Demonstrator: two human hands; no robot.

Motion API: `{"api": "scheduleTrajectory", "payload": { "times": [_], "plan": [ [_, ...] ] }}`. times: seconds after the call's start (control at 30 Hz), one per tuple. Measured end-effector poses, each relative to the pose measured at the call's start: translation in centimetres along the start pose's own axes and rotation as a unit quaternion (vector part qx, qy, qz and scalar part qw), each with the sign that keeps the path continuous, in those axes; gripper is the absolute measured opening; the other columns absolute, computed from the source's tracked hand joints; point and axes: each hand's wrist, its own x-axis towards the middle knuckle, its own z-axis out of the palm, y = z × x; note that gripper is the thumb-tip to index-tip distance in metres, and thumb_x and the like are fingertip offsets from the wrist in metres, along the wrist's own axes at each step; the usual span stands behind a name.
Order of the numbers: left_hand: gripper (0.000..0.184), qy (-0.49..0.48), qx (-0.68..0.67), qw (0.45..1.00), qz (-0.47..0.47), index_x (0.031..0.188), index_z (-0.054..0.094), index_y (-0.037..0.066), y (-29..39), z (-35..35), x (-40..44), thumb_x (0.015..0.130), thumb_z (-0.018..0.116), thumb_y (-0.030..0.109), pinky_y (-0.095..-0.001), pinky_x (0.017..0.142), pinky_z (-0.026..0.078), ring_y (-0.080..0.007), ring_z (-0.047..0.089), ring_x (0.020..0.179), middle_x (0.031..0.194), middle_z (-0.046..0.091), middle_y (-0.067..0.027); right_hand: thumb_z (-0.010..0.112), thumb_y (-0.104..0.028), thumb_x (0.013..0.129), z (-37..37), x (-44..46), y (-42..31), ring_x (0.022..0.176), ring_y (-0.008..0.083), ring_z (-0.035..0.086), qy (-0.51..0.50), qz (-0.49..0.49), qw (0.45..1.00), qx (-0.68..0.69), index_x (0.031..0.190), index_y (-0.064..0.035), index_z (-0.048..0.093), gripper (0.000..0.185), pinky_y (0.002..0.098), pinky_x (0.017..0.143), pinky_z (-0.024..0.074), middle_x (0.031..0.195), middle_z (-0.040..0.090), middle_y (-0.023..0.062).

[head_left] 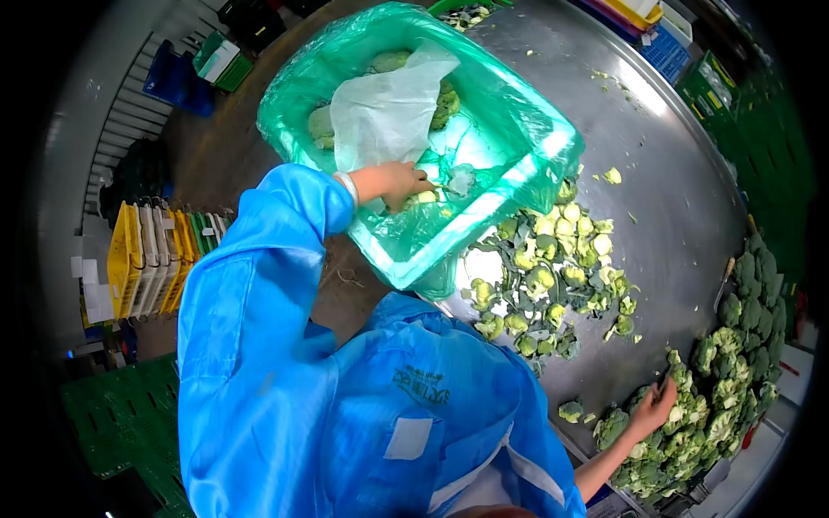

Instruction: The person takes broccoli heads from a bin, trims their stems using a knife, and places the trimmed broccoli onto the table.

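Note:
My left hand [395,183] reaches down inside a crate [509,186] lined with green plastic film. Its fingers are apart, just above a pale cut broccoli piece [423,198]; I see nothing gripped in them. A white sheet [384,108] lies over part of the broccoli heads [447,105] in the crate. On the right, my right hand [654,407] is at the edge of a large broccoli pile [725,388]. Its fingers are closed round something dark and small that I cannot make out.
Cut broccoli stems and leaves [553,268] lie heaped on the metal table [665,242] beside the crate. A knife-like tool with a wooden handle [730,269] rests near the pile. Yellow and white crates [142,259] stand at left, green ones [121,414] below.

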Motion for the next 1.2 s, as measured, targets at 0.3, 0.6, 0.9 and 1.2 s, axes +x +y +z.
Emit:
{"api": "scheduleTrajectory", "payload": {
  "times": [0.3, 0.6, 0.9, 1.2],
  "plan": [
    [0.047, 0.221, -0.137, 0.966, -0.008, 0.098, 0.065, 0.013, -3.0, 0.7, -2.5, 0.057, 0.082, 0.027, -0.0442, 0.075, 0.047, -0.0325, 0.059, 0.087, 0.083, 0.060, -0.0094, 0.063, 0.007, 0.081, 9.4, 0.9, -19.9, 0.110, 0.0354, 0.063, -0.166, -0.124, 0.970, 0.129, 0.118, -0.0056, 0.063, 0.039, 0.0402, 0.091, 0.0507, 0.122, 0.064, 0.0154],
    [0.044, 0.378, -0.454, 0.807, -0.009, 0.101, 0.059, 0.008, 4.0, -12.0, -10.2, 0.062, 0.079, 0.011, -0.0279, 0.084, 0.047, -0.0121, 0.056, 0.093, 0.098, 0.059, -0.0010, 0.078, -0.008, 0.080, 10.5, 2.3, -34.7, 0.073, 0.0086, 0.057, -0.255, -0.057, 0.879, 0.399, 0.131, -0.0047, 0.058, 0.054, 0.0229, 0.059, 0.0465, 0.114, 0.068, 0.0098],
    [0.075, 0.342, -0.722, 0.592, 0.101, 0.146, 0.034, 0.012, 18.2, -10.8, -5.9, 0.082, 0.074, 0.018, -0.0364, 0.107, 0.038, -0.0234, 0.042, 0.131, 0.137, 0.044, -0.0100, 0.081, -0.026, 0.081, 9.3, 3.3, -36.1, 0.045, 0.0059, 0.048, -0.320, 0.183, 0.672, 0.642, 0.133, 0.0002, 0.048, 0.067, 0.0204, 0.039, 0.0368, 0.071, 0.058, 0.0002],
    [0.071, 0.064, -0.871, 0.487, -0.005, 0.148, 0.029, 0.012, 22.9, -7.9, -6.4, 0.085, 0.062, 0.016, -0.0481, 0.093, 0.054, -0.0281, 0.056, 0.121, 0.136, 0.051, -0.0126, 0.072, -0.016, 0.083, 7.1, 0.2, -26.1, 0.076, 0.0180, 0.068, -0.133, -0.079, 0.919, 0.362, 0.105, -0.0008, 0.066, 0.028, 0.0297, 0.057, 0.0521, 0.097, 0.069, 0.0087]
  ]
}}
